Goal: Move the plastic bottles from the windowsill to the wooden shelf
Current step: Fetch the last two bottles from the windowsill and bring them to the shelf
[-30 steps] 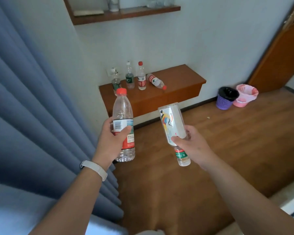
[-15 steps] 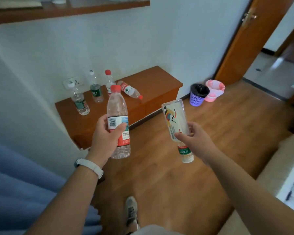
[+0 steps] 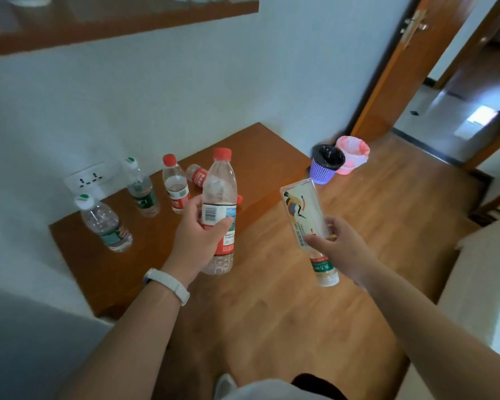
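My left hand [image 3: 195, 241] grips a clear red-capped bottle [image 3: 219, 197] upright, just above the front edge of the low wooden shelf [image 3: 104, 272]. My right hand [image 3: 339, 249] holds a square clear bottle [image 3: 305, 212] with a colourful label, tilted bottom-up, together with a second green-labelled bottle [image 3: 324, 269] below the fingers. On the shelf stand two green-labelled bottles [image 3: 106, 223] [image 3: 141, 189] and a red-labelled bottle [image 3: 175, 187]; another red-labelled bottle [image 3: 197, 176] lies on its side behind the one I hold.
A wall socket [image 3: 88, 179] sits above the shelf's back left. A purple bin [image 3: 326, 167] and a pink bin [image 3: 351, 154] stand on the wooden floor near an open door [image 3: 393, 67]. A higher wooden shelf [image 3: 122, 21] runs along the top.
I have come closer to the low shelf, and the view has turned right, away from the blue curtain. Both hands still carry their bottles, the left one now reaching the shelf's edge.
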